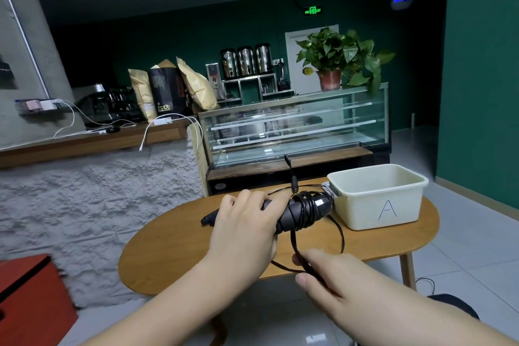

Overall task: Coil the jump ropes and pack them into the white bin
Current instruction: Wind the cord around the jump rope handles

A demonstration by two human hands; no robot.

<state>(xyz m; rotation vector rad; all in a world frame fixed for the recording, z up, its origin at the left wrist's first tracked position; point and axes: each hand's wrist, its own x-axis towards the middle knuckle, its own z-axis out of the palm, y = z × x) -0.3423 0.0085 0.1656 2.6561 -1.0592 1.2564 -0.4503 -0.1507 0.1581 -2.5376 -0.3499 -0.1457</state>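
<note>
Two bare hands are over the table, and one jump rope is in play. The left hand (247,226) is wrapped tight around the rope's black handles (302,212), held together as a bundle just above the tabletop, with several turns of black cord (341,236) wound around them. How many handles sit in that grip is hard to tell; one dark tip pokes out to the left of the fist. The right hand (328,272) pinches the loose cord between thumb and fingers near the table's front edge, a slack loop hanging between the two hands. One white bin (379,205), marked with a blue letter A, stands on the right end of the table, just beside the bundle.

The surface is one oval wooden table (174,255) on a pale tiled floor. Behind it runs a glass display case (295,132) topped by one potted plant (337,62), three steel urns (246,62) further back, dark green walls, and a rough grey counter to the left.
</note>
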